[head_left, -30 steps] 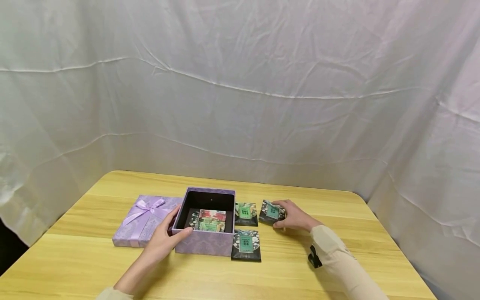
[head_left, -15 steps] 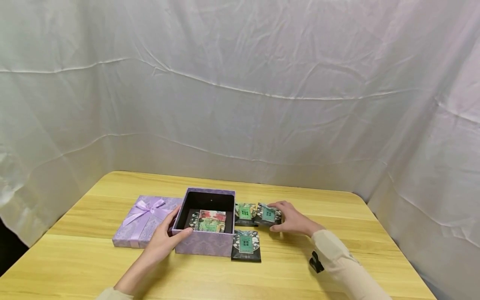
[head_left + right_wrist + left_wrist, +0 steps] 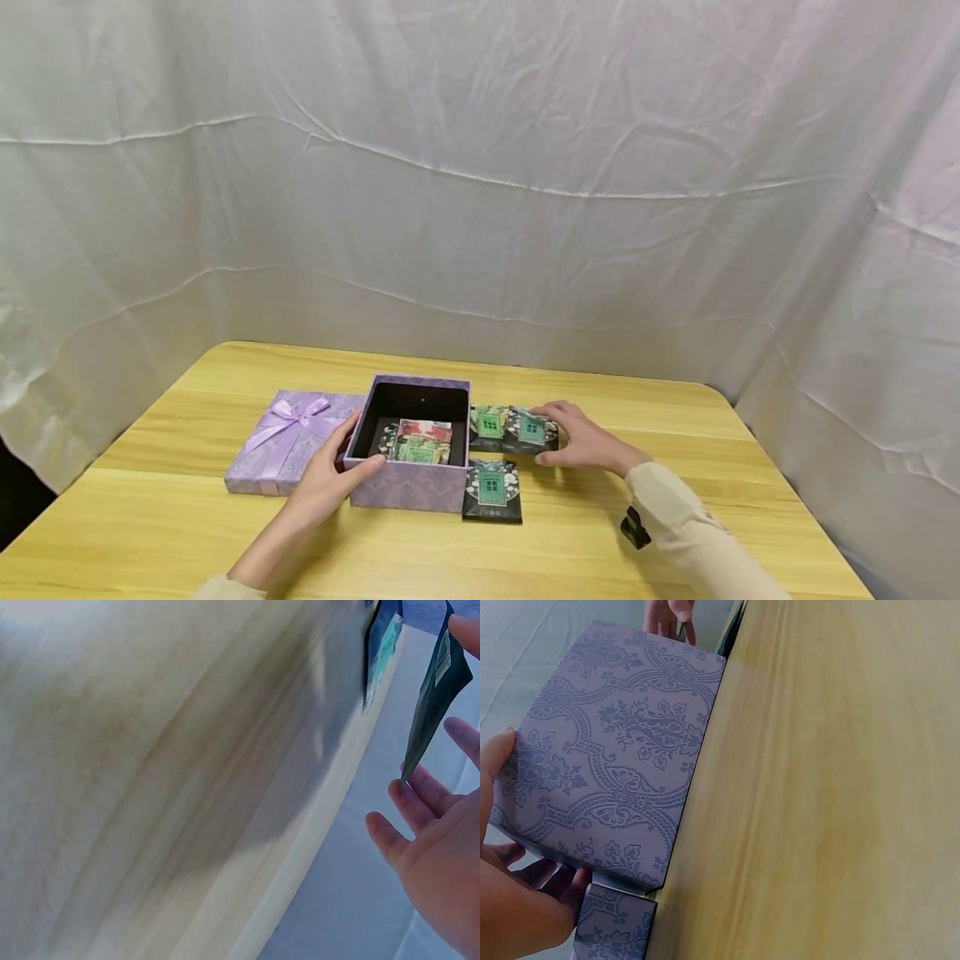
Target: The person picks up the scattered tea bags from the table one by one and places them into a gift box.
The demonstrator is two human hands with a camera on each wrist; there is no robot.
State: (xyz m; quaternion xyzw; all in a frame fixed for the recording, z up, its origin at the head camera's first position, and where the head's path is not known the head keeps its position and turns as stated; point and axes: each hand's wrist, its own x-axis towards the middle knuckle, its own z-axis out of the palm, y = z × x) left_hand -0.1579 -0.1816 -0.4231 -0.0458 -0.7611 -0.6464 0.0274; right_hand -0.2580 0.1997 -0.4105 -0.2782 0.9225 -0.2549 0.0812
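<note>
My left hand [image 3: 330,475] holds the near left corner of a lidless purple patterned gift box [image 3: 408,487], its thumb over the front rim and its fingers along the left side. Inside the black-lined box lie a few colourful sachets [image 3: 423,442]. My right hand [image 3: 588,437] pinches a dark tea sachet [image 3: 534,429] with a teal label between thumb and fingers; the right wrist view shows this tea sachet [image 3: 439,690] tilted above the table. In the head view it overlaps the right edge of a green-labelled sachet [image 3: 489,423] beside the box. Another dark sachet [image 3: 492,492] lies nearer me.
The box's lid [image 3: 300,433], tied with a lilac ribbon bow, lies left of the box. The wooden table [image 3: 420,558] ends at a pale hanging cloth [image 3: 480,250] behind. A small black device [image 3: 635,527] sits at my right wrist.
My right hand has moved left with the tea sachet, bringing it from apart to overlapping the green-labelled sachet. The left hand and the box have stayed in place.
</note>
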